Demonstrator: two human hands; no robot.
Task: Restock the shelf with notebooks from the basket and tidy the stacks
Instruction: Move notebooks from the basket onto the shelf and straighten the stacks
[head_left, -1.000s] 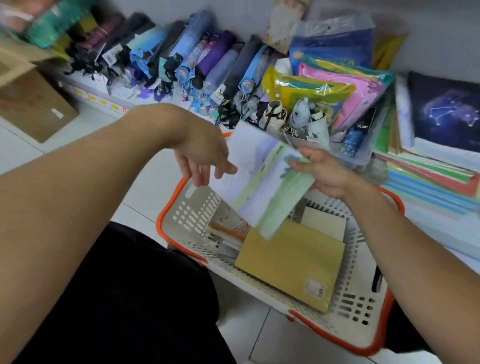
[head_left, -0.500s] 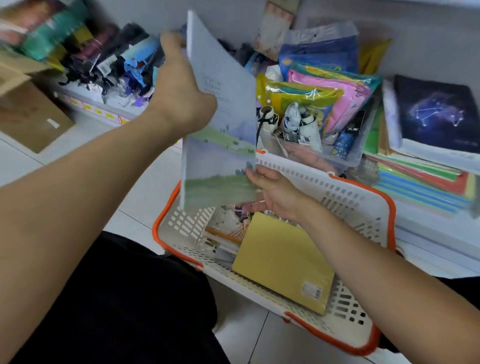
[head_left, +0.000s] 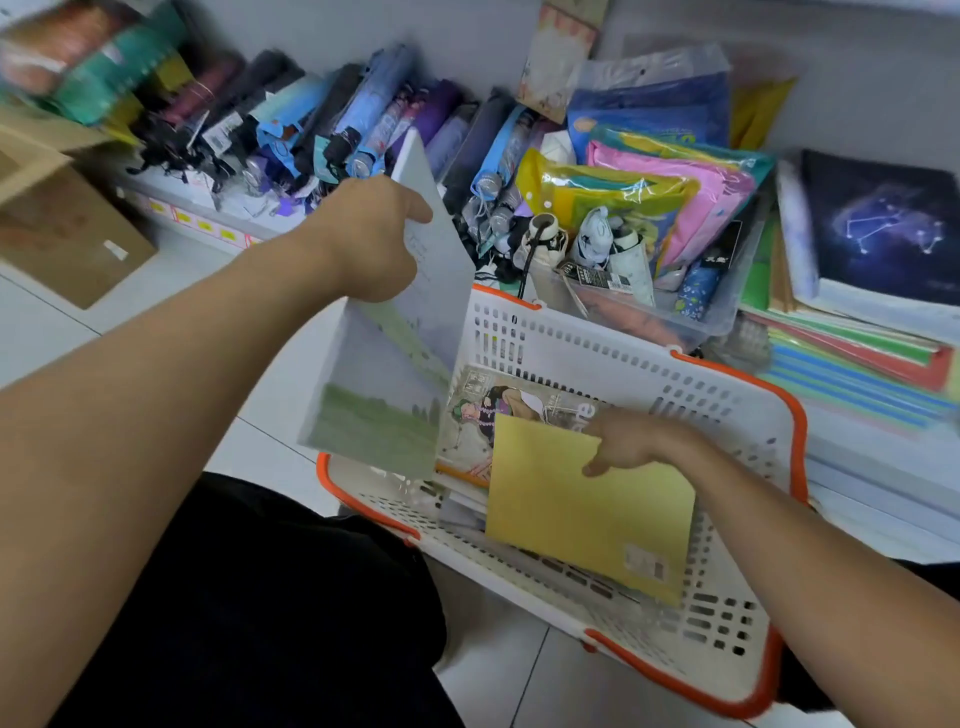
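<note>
Holding a pale landscape-cover notebook (head_left: 387, 358) upright above the basket's near-left corner, the left hand (head_left: 371, 236) gripped its upper edge. The right hand (head_left: 631, 441) pinched the top edge of a yellow notebook (head_left: 582, 512) inside the white, orange-rimmed basket (head_left: 623, 358) (an illustrated notebook (head_left: 491, 410) lay beneath it). Beyond, a clear bin (head_left: 670, 317) held folded umbrellas, and stacked notebooks (head_left: 857, 353) sat on the shelf at right.
</note>
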